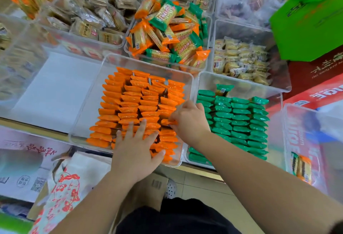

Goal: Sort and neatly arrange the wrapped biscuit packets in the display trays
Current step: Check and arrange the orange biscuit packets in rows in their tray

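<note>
At the far left, a white-lined tray point(55, 88) was seen. Just beside it, the orange tray point(89, 107) was filled with orange packets point(128, 103), stood on edge in four close rows. The left hand point(137, 146) was laid flat on the near end of the middle rows, with its fingers spread and straight; nothing was grasped by it, and the packets were only pressed down.

Behind this tray, a mixed heap point(167, 33) of orange and green packets was left unsorted.

One orange packet point(168, 122) in the right-hand row was pinched at its edge by the right hand point(189, 120), whose fingers were curled round it. To the right, green packets point(241, 122) were lined up in the green tray point(245, 88), touching the orange tray.

It was judged that the rows could be toppled like dominoes if the pinched packet were forced in or pulled out at an angle, since each packet was propped only by its neighbours. A row could also be splayed if the flat hand were lifted too early.
</note>
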Motion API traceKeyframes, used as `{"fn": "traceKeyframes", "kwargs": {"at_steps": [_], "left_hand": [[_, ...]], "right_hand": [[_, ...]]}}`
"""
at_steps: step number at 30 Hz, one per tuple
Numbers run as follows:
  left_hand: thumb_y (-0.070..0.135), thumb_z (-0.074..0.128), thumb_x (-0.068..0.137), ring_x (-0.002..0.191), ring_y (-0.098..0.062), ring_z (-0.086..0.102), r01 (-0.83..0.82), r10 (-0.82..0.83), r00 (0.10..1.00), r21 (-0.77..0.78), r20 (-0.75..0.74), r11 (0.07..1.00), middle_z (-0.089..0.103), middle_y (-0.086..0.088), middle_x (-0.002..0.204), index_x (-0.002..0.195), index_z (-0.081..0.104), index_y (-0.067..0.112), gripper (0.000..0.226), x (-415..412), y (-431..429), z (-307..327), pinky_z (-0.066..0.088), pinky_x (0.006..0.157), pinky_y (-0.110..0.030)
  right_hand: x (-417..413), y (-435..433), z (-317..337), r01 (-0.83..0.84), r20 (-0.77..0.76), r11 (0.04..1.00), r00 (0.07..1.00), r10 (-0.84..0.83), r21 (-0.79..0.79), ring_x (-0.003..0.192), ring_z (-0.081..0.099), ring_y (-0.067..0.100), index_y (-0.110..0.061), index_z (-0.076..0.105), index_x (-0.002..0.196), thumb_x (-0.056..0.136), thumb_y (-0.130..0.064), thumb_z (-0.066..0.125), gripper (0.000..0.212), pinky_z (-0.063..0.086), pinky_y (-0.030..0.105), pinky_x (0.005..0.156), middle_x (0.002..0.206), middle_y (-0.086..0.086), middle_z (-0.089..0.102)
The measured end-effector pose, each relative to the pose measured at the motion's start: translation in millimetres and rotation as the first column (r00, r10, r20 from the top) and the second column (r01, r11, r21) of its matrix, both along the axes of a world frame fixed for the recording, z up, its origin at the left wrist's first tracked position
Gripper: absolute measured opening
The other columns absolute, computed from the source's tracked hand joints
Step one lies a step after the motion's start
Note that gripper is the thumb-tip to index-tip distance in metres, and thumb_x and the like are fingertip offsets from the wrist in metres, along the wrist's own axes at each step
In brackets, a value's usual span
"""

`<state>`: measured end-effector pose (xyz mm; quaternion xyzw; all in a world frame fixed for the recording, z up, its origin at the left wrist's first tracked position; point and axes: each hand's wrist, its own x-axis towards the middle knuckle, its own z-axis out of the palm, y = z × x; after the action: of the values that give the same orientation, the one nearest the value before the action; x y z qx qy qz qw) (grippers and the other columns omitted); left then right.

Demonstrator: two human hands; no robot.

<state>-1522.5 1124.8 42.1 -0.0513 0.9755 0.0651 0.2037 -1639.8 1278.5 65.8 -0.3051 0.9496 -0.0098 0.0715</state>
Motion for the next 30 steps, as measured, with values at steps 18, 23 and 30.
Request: {"fn": "traceKeyframes", "kwargs": {"at_steps": [18, 23, 30], "left_hand": [[0.074, 0.033, 0.086, 0.153, -0.032, 0.012, 0.012, -0.009, 0.996, 0.034, -0.094, 0.999, 0.013, -0.004, 0.168, 0.156, 0.023, 0.032, 0.083, -4, 2, 4, 0.008, 0.119, -0.061], [0.069, 0.039, 0.093, 0.155, -0.021, -0.009, 0.181, -0.174, 0.982, 0.094, -0.078, 0.979, -0.003, 0.003, 0.169, 0.16, 0.001, 0.024, 0.089, -22, 15, 5, -0.006, 0.122, -0.058], [0.071, 0.039, 0.09, 0.154, -0.022, 0.005, 0.215, -0.211, 0.976, 0.055, -0.059, 0.975, 0.024, 0.001, 0.162, 0.158, 0.019, 0.018, 0.088, -30, 22, -1, 0.003, 0.122, -0.057]], "right_hand": [[-25, -21, -6, 0.017, -0.007, 0.986, 1.0, -0.016, 0.167, 0.117, 0.043, 0.028, -0.032, 0.068, 0.115, 0.094, -0.039, 0.06, 0.023, 0.029, 0.045, 0.096, 0.111, -0.005, 0.066], [-34, -33, -7, 0.029, -0.053, 0.965, 0.999, -0.015, 0.261, 0.118, 0.041, 0.03, -0.031, 0.07, 0.108, 0.091, -0.034, 0.064, 0.018, 0.03, 0.046, 0.094, 0.111, -0.005, 0.064], [-35, -21, 5, 0.036, -0.15, 0.986, 0.989, -0.011, 0.16, 0.115, 0.045, 0.028, -0.029, 0.071, 0.093, 0.088, -0.033, 0.069, 0.007, 0.028, 0.044, 0.09, 0.099, -0.008, 0.064]]}}
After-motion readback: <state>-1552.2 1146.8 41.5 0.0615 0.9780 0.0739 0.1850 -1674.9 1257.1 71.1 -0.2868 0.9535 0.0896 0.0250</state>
